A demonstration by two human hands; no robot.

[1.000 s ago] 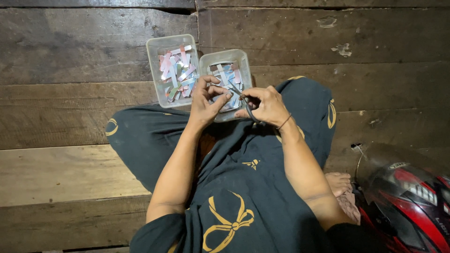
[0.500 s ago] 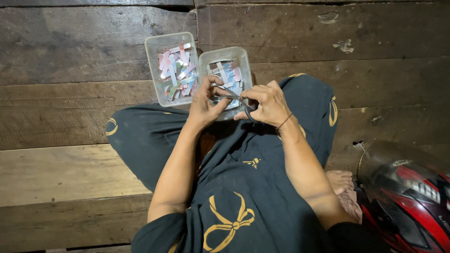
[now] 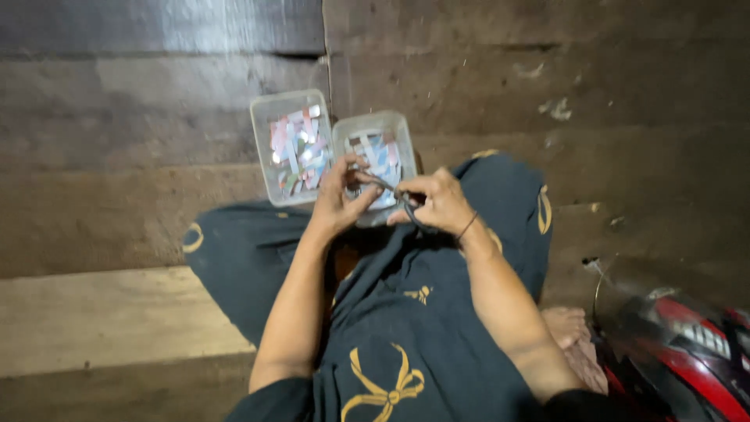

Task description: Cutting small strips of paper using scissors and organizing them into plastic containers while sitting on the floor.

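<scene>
The person sits cross-legged on a floor of dark wooden planks (image 3: 117, 211), wearing dark loose trousers (image 3: 406, 328) printed with yellow bow-like marks. Both hands meet just above the lap, over the near edge of two clear plastic tubs. The right hand (image 3: 437, 202) is curled around the dark handles of a pair of scissors (image 3: 394, 195), its fingers closed through and around the loops; a thin dark band sits at that wrist. The blades are slim and grey and point toward the left hand, but they are blurred, so whether they stand apart or together cannot be told. The left hand (image 3: 337, 199) has its fingers bent inward, thumb and fingertips pinched at the tip of the scissors on what seems to be a small scrap; the scrap itself is too small and blurred to make out. The left tub (image 3: 291, 148) is a see-through rectangular box with rounded corners, filled with small cut slips in pink, white, pale blue and green, lying in a loose jumble. The right tub (image 3: 376, 152) touches it side by side, is the same kind of box, and holds similar slips, mostly blue, white and reddish; the hands cover its near part. At the lower right lies a red and black helmet (image 3: 680, 352), with a bare foot (image 3: 574, 344) just beside it.
</scene>
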